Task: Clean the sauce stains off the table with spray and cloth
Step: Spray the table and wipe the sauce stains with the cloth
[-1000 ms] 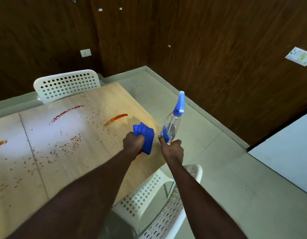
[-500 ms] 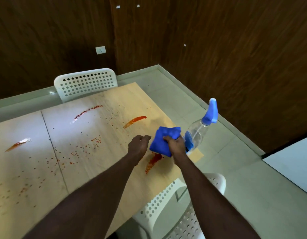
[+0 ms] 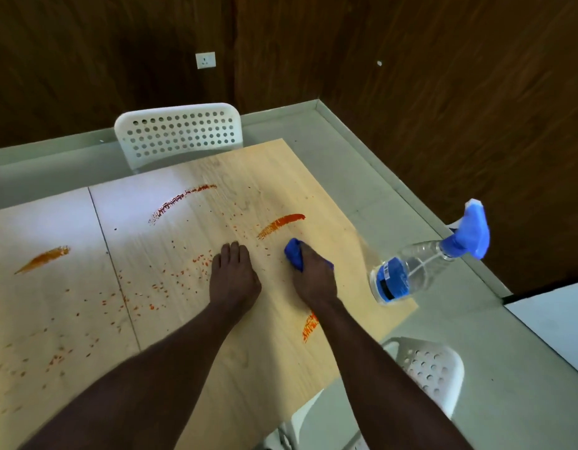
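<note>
Sauce streaks point(image 3: 281, 225) and small red spots cover the wooden surface point(image 3: 248, 352). The right hand point(image 3: 313, 280) is closed around a blue cloth point(image 3: 295, 256) and presses it on the surface, just at 5 o'clock from one orange streak. The left hand point(image 3: 233, 277) lies flat beside it, fingers together, holding nothing. A spray bottle point(image 3: 424, 267) stands at 3 o'clock from the cloth, near the surface corner. White chairs point(image 3: 180, 134) are at 12 and 5 o'clock.
</note>
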